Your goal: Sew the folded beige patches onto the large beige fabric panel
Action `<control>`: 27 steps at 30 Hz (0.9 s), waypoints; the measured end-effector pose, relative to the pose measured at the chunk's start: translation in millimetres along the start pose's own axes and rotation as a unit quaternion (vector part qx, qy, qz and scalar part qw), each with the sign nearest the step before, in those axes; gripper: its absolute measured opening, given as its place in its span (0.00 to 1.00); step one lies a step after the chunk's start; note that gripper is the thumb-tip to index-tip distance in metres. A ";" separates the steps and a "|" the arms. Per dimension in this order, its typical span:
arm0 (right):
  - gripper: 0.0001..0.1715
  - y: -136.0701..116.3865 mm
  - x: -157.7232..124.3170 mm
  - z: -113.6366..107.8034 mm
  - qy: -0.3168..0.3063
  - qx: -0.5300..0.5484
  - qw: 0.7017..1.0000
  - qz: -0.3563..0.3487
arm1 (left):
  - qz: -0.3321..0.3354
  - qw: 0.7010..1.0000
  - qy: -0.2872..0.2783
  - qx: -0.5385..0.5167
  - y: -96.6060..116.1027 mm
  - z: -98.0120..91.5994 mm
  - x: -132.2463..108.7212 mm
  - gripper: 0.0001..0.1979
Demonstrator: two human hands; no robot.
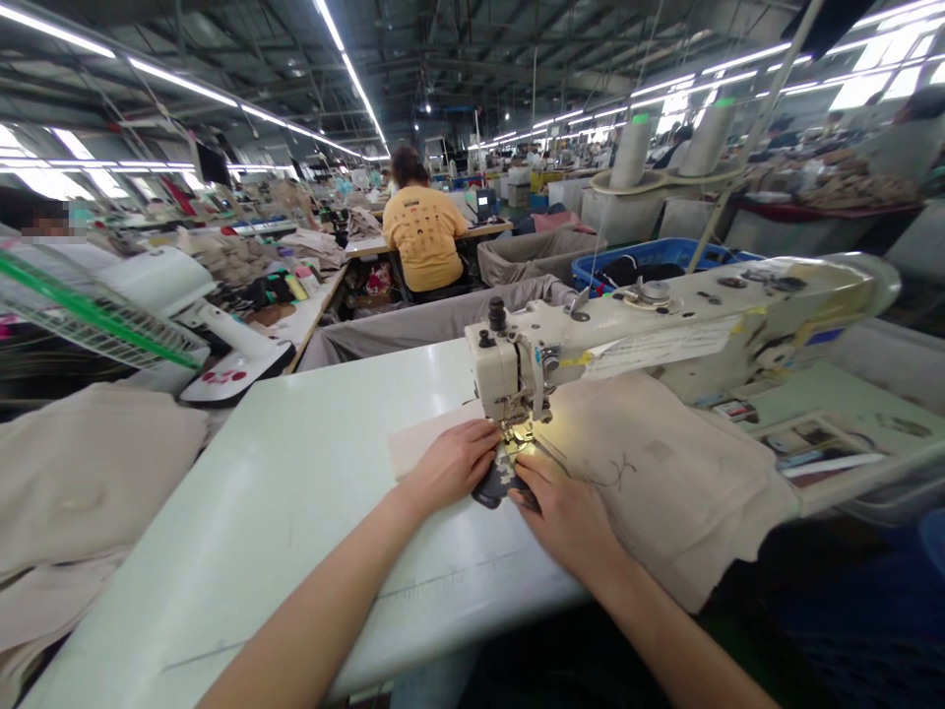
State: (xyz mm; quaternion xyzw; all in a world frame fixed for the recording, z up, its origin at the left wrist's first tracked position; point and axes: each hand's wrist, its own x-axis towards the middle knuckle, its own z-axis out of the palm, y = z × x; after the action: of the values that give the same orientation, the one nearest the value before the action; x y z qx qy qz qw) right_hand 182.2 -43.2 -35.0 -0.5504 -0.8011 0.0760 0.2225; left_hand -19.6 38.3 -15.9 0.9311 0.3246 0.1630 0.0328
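My left hand (pixel 452 461) lies on a beige fabric piece (pixel 420 441) just left of the needle of a cream sewing machine (pixel 664 330), fingers together and pressing down. My right hand (pixel 567 512) rests on the larger beige fabric (pixel 664 473) right of the needle, fingers flat and reaching to the presser foot. Between the two hands lies a small dark patterned patch (pixel 496 483). The machine's lamp lights the spot under the needle.
The white sewing table (pixel 295 522) stretches to the left. Stacked beige fabric (pixel 81 473) lies at far left beside a white fan (pixel 184 315). A person in a yellow shirt (pixel 424 236) sits ahead. Thread cones (pixel 631 150), grey bins and a blue crate (pixel 664 254) stand behind the machine.
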 end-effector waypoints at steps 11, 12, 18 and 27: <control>0.18 1.1 -1.8 3.1 0.016 -0.008 1.000 -0.011 | -0.009 1.000 -0.011 0.001 -0.6 3.0 -3.6 0.18; 0.18 0.9 -1.7 2.8 0.014 -0.009 1.000 -0.010 | -0.012 1.000 -0.011 0.002 -1.0 3.5 -3.7 0.18; 0.17 1.2 -1.7 4.1 0.022 -0.008 1.000 -0.013 | -0.029 1.000 -0.001 0.007 -3.4 5.3 -3.3 0.18; 0.13 8.1 -5.9 10.5 0.095 0.005 0.995 0.015 | -0.101 0.993 -0.045 0.048 38.0 -10.4 -34.9 0.20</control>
State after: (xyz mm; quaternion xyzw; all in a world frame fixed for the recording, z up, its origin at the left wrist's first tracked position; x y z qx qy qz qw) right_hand 186.1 -44.2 -48.9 -0.5660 -0.7676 0.0309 0.2992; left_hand -26.1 -13.5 -9.5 0.9005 0.4226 0.1012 0.0186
